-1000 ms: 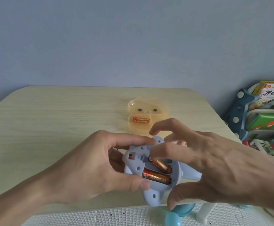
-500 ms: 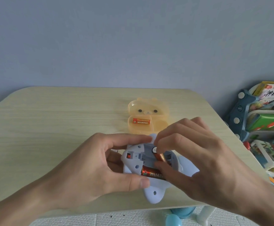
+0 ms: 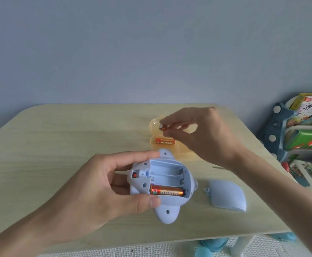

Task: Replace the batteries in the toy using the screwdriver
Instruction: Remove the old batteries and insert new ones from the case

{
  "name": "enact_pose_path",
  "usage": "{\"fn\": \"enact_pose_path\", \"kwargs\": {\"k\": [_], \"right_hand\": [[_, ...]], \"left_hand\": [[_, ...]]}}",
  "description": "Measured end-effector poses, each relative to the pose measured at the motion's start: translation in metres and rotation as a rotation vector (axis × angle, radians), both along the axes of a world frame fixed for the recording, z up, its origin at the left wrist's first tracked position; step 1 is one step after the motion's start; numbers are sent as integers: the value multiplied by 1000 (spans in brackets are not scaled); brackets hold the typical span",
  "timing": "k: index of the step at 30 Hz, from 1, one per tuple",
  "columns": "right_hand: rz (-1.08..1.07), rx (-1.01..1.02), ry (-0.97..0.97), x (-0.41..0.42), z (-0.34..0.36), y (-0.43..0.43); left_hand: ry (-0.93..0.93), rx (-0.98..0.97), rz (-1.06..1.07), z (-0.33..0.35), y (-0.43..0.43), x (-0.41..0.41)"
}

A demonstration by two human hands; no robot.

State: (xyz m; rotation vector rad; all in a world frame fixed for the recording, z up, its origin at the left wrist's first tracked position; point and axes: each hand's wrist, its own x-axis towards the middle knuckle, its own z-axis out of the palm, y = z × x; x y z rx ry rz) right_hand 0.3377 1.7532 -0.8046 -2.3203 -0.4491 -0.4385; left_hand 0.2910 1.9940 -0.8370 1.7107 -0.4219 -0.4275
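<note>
While left hand (image 3: 88,184) grips toy (image 3: 167,218), right hand (image 3: 205,136) pinches a battery (image 3: 163,127); seated battery (image 3: 167,192) reads HUATAI.

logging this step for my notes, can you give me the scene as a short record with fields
toy: light blue, underside up, gripped by left hand
right hand: pinches a loose battery over the orange case
compartment: open, seated battery in nearest slot, two slots empty
orange case: holds one spare battery
battery cover: on the wooden table, right of toy
screwdriver: not in view
</note>
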Motion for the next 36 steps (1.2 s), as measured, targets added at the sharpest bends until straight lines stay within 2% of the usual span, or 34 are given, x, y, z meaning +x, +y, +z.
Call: {"fn": "enact_pose_path", "kwargs": {"k": [4, 11, 14, 17, 18, 20, 21, 23, 25, 28, 33, 36], "right_hand": [[64, -238, 16, 27, -28, 11], [55, -488, -65, 34, -40, 9], [81, -523, -72, 27, -40, 10], [-15, -284, -56, 9, -22, 1], [15, -144, 23, -3, -13, -6], [227, 121, 294, -32, 5, -20], [332, 190, 401, -47, 12, -25], [471, 225, 487, -68, 13, -29], [499, 278, 503, -77, 7, -30], [473, 469, 517, -86, 2, -32], [457, 571, 594, -94, -6, -37], [447, 589, 661, -95, -8, -35]], "left_hand": [[8, -38, 30, 3, 10, -1], [-20, -30, 54, 4, 20, -3], [-32, -34, 50, 6, 19, -3], [-37, -69, 52, 8, 19, -2], [-40, -93, 55, 9, 19, -1], [-37, -147, 64, 12, 17, -1], [-39, -165, 53, 12, 15, -1], [-58, -188, 17, 12, 8, 0], [-65, -216, -5, 11, -2, 0], [-129, -205, -75, 10, -13, -6], [-652, 205, 15, 11, -23, -4], [-967, 348, -136, 12, -31, -12]]}}
